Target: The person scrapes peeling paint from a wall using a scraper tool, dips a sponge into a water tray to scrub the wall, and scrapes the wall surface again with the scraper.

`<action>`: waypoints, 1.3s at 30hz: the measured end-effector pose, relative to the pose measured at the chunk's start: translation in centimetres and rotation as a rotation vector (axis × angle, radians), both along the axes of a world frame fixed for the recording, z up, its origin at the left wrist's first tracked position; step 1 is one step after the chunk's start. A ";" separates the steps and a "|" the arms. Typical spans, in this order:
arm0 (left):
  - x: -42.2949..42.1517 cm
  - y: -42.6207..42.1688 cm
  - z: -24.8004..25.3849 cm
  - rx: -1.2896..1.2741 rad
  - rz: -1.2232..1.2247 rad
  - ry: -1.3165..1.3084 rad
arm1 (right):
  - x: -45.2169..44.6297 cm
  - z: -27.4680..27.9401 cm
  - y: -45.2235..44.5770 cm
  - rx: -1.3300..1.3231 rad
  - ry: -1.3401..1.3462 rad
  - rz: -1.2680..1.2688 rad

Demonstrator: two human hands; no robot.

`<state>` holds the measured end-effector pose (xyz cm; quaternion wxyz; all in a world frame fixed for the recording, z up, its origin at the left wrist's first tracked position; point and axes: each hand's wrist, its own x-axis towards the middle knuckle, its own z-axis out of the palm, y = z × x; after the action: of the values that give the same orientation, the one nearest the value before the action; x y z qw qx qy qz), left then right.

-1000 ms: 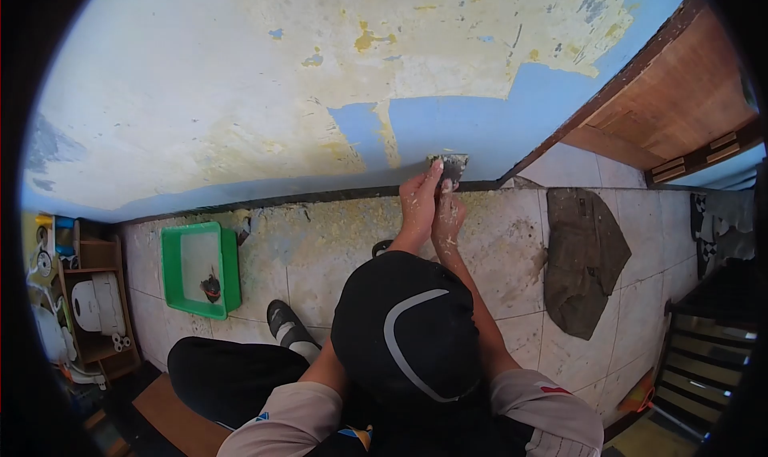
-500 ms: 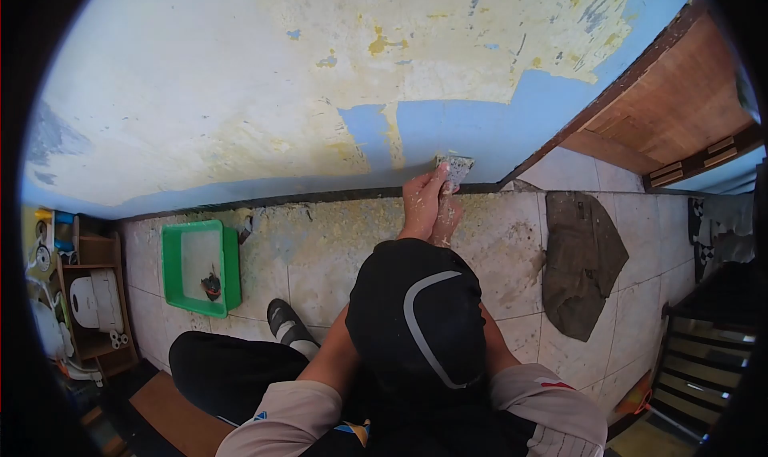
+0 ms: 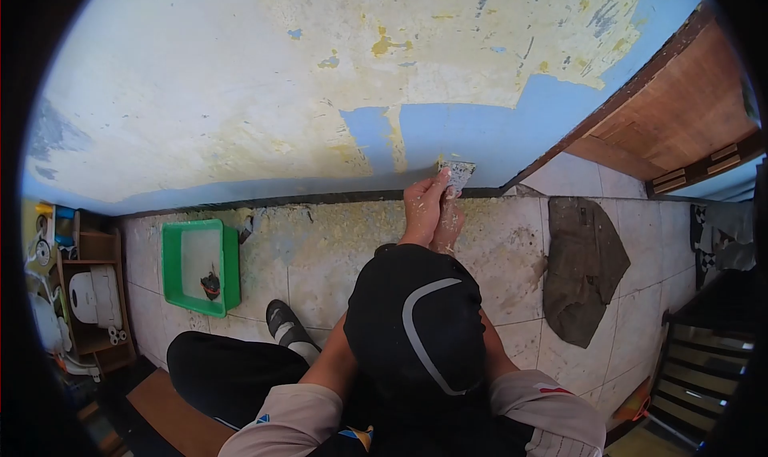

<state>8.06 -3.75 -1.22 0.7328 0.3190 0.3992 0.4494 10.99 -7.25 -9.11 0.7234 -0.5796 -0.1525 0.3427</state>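
Observation:
A paint scraper [image 3: 460, 172], its metal blade speckled with flakes, rests against the blue strip low on the wall [image 3: 456, 129]. My left hand [image 3: 422, 204] is closed on it, with the thumb along the blade. Close beside it, my right hand [image 3: 450, 215] is wrapped around the lower part of the scraper; its fingers are partly hidden. Pale flakes cling to both hands. Above the blue paint, the wall is scraped to cream with yellow and grey patches. A black cap [image 3: 416, 321] covers the view of my forearms.
Paint debris litters the tiled floor [image 3: 496, 297] along the wall. A green basin [image 3: 230, 269] with a dark object inside stands left. A brown cloth [image 3: 584, 273] lies right, near a wooden door [image 3: 664, 97]. At far left is a shelf [image 3: 96, 297]; a black slatted rack [image 3: 704, 369] stands right.
The view has shifted slightly, moving the wall a little lower in the picture. Both hands stay on the scraper, which remains at nearly the same spot on the blue strip.

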 end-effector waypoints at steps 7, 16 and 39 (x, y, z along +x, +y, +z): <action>-0.3 0.8 0.2 0.099 -0.092 0.020 | -0.5 3.1 0.3 0.052 0.000 -0.068; -0.4 0.2 2.8 0.019 -0.075 -0.020 | 0.0 5.3 -1.4 -0.053 -0.004 -0.024; 0.3 0.2 4.7 0.108 -0.060 -0.016 | 0.9 7.2 -1.4 -0.046 0.006 0.014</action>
<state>8.31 -3.55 3.45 0.7309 0.3662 0.3586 0.4506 11.93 -8.62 -1.91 0.7079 -0.5941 -0.1465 0.3527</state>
